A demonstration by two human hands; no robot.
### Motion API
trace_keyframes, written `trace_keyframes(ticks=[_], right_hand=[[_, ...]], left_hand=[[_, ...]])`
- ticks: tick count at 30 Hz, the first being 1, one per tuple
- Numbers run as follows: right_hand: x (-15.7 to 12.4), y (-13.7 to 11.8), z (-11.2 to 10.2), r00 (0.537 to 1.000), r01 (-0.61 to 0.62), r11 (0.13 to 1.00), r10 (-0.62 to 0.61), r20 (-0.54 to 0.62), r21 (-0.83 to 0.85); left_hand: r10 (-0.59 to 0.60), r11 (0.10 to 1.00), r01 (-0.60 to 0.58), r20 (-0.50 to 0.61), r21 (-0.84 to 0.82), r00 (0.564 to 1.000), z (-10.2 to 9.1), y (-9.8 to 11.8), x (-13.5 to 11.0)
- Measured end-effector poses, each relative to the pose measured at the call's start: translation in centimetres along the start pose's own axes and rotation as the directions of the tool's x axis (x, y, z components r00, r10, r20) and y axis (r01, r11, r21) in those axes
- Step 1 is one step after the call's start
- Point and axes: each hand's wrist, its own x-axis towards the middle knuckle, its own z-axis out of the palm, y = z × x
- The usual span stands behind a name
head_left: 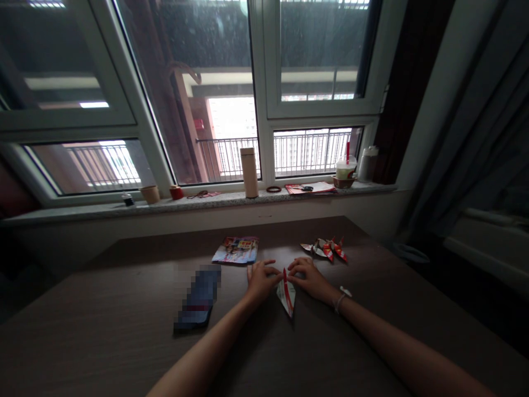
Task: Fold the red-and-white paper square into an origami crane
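Note:
A partly folded piece of origami paper (pixel 286 298), pale with a red strip down its middle, lies on the table in a long kite shape, one point toward me. Its narrow red tip stands between my two hands. My left hand (pixel 263 280) pinches the paper's left side near that tip, thumb and index finger together. From the other side my right hand (pixel 308 275) grips the tip's right edge, its fingers bent. A bracelet circles the right wrist. Beyond the right hand sit several folded paper cranes (pixel 328 249) in red and white.
A stack of printed paper sheets (pixel 236 250) lies beyond my left hand, and a blurred-out phone-like dark object (pixel 198 300) left of it. On the windowsill (pixel 198 202) stand a beige flask (pixel 249 173), a paper cup (pixel 150 194) and a drink cup with a red straw (pixel 346 167).

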Motion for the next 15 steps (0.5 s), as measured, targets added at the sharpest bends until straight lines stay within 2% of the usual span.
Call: trace_keyframes(ticks=[15], right_hand=[[-0.29, -0.96, -0.34, 0.998, -0.011, 0.998, 0.014, 0.057, -0.058]], left_hand=[[-0.027, 1.000, 0.027, -0.002, 0.007, 1.000, -0.33, 0.50, 0.08]])
